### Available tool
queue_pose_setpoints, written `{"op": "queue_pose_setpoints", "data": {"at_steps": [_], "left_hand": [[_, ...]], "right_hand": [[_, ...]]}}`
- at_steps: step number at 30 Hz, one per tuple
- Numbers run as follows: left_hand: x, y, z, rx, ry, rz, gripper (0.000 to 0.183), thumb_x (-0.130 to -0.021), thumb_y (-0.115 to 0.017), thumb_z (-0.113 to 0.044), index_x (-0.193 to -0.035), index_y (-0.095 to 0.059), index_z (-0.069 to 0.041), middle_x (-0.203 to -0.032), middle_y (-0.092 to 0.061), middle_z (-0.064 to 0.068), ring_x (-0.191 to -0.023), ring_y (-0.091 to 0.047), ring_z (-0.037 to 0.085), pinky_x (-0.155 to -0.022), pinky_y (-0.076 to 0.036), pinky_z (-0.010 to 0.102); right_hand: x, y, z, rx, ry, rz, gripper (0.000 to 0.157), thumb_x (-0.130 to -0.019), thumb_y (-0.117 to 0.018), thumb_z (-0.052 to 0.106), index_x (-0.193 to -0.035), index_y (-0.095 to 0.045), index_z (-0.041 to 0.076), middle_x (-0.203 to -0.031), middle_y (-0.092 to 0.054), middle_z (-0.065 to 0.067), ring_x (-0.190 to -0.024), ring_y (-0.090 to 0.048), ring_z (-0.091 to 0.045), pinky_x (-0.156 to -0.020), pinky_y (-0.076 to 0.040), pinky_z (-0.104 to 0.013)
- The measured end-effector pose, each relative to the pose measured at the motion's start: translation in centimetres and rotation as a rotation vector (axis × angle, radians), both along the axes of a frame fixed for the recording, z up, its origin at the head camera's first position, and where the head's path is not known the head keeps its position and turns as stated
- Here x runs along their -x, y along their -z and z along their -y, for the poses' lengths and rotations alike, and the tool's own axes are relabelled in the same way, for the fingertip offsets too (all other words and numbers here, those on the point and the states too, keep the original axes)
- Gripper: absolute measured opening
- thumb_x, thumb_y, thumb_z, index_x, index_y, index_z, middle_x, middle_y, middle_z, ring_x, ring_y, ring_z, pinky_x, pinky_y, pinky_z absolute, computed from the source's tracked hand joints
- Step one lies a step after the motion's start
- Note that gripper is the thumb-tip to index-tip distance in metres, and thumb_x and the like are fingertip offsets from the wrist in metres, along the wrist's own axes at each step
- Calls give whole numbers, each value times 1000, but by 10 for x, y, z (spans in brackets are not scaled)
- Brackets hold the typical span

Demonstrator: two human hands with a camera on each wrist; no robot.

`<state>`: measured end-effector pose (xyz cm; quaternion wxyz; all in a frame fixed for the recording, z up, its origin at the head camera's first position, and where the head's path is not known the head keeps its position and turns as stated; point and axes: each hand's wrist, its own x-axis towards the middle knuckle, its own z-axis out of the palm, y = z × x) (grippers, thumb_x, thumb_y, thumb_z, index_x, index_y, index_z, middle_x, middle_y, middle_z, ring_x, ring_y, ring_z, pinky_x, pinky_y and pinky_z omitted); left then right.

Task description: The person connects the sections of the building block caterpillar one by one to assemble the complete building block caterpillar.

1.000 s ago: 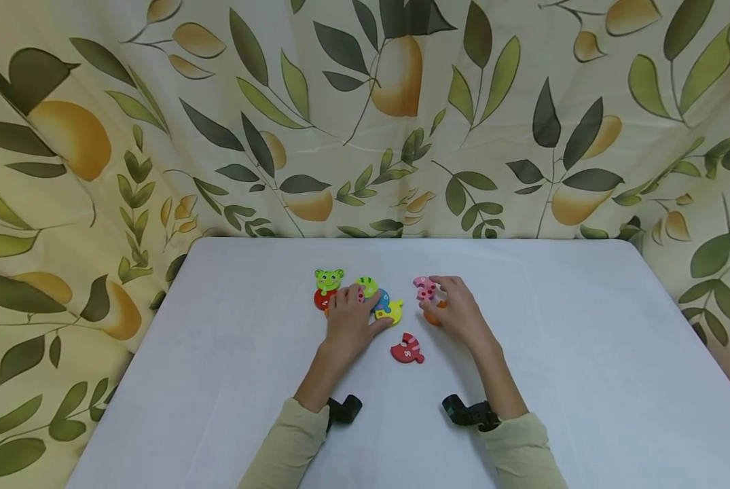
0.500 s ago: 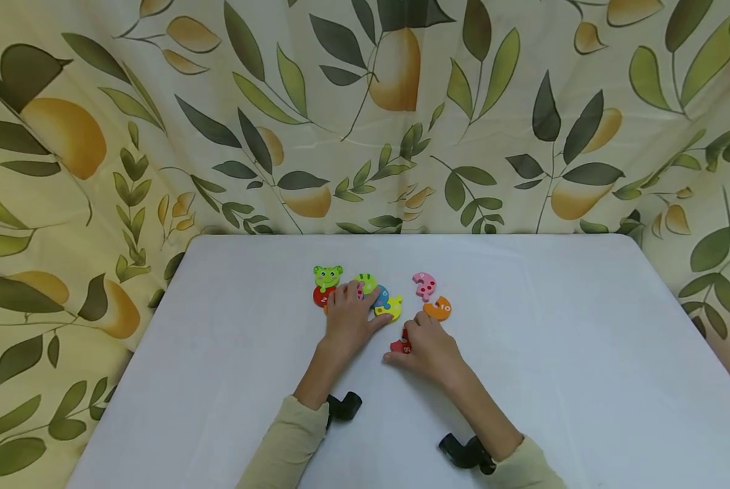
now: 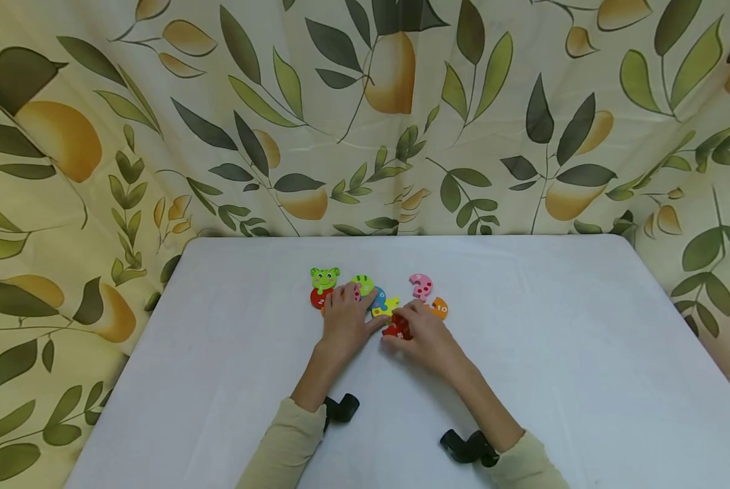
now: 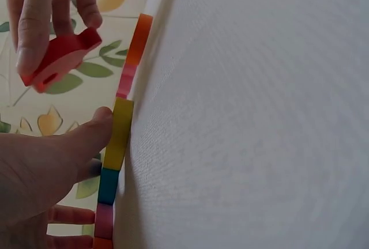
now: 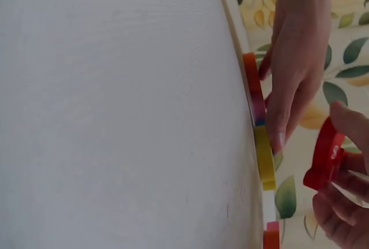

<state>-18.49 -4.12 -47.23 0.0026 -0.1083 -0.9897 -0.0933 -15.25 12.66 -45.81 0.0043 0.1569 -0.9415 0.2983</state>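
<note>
1. From the head camera, I see the right hand [image 3: 427, 337] with its fingers closed narrowly around the red piece [image 3: 396, 329], which is just beside the yellow piece [image 3: 384, 310], on the person's side of it. The left hand [image 3: 345, 317] lies spread over the middle of the row, gripping nothing. If the red piece swings in too fast, I'd expect it to knock the yellow piece away from the blue piece [image 3: 377, 299]. The right hand's knuckles are also near the pink piece [image 3: 422, 286] and the orange piece [image 3: 441, 308] marked 10; a careless sweep could scatter those 2.

2. From the left wrist camera, the red piece hangs tilted in the right hand's fingers, clear of the table [image 4: 248, 110]. Lowered at that slant, it could catch on a neighbour's upper edge instead of lying flat. The left thumb touches the yellow piece; if it presses unevenly, that piece may slide or tip.

3. From the right wrist camera, the red piece sits between thumb and fingers, well apart from the table. How firmly it's held I can't tell; a loose pinch could let it twist or drop. The left thumb could also get in its way, being right at the yellow piece.
</note>
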Motion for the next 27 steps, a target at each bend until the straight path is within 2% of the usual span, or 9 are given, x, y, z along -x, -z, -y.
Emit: {"op": "queue_pose_setpoints", "data": {"at_steps": [4, 8, 12, 16, 19, 23, 27], "left_hand": [[1, 0, 1, 0, 5, -3, 66, -85, -61, -60, -143, -48, -30, -142, -44, 14, -133, -39, 33, -109, -37, 53], [2, 0, 3, -2, 5, -9, 66, -85, -59, -62, -142, -49, -30, -142, -45, 14, -132, -39, 33, -109, -37, 53], [4, 0, 3, -4, 6, -5, 66, -86, -59, -62, -143, -49, -30, -142, -45, 14, -133, -39, 34, -110, -36, 54], [5, 0, 1, 5, 7, 15, 66, -86, -57, -63, -144, -48, -31, -143, -44, 14, -133, -39, 34, -110, -35, 53], [5, 0, 1, 19, 1, 37, 66, -87, -57, -63, -144, -46, -32, -144, -43, 13, -134, -37, 33, -110, -35, 53], [4, 1, 0, 20, -1, 51, 67, -87, -57, -62, -145, -44, -33, -145, -42, 12, -134, -36, 33, -111, -35, 52], [3, 0, 0, 18, -5, 46, 67, -87, -57, -62, -145, -45, -33, -144, -42, 12, -134, -37, 32, -110, -36, 51]], "right_hand": [[8, 1, -6, 148, 5, -166, 53, -80, -80, 25, -125, -62, 3, -116, -58, -12, -98, -58, -22, -75, -58, -34], [15, 6, -11, 267, -6, -179, 52, -80, -79, 18, -127, -60, 4, -119, -57, -14, -103, -59, -26, -78, -60, -38], [23, 10, -13, 313, -20, -159, 53, -80, -79, 13, -129, -59, 2, -120, -57, -16, -107, -61, -29, -80, -59, -39], [35, 11, -15, 264, -28, -107, 55, -82, -78, 13, -130, -56, 0, -122, -58, -15, -107, -61, -29, -84, -58, -40], [45, 11, -16, 178, -48, -62, 53, -83, -75, 12, -131, -55, -1, -126, -57, -16, -110, -58, -29, -90, -56, -41], [55, 11, -17, 63, -115, -29, 50, -84, -71, 8, -131, -56, -1, -130, -56, -17, -118, -54, -31, -98, -52, -45], [59, 12, -18, 18, -180, -32, 49, -83, -67, 3, -131, -57, 0, -131, -57, -16, -121, -52, -33, -100, -50, -47]]}}
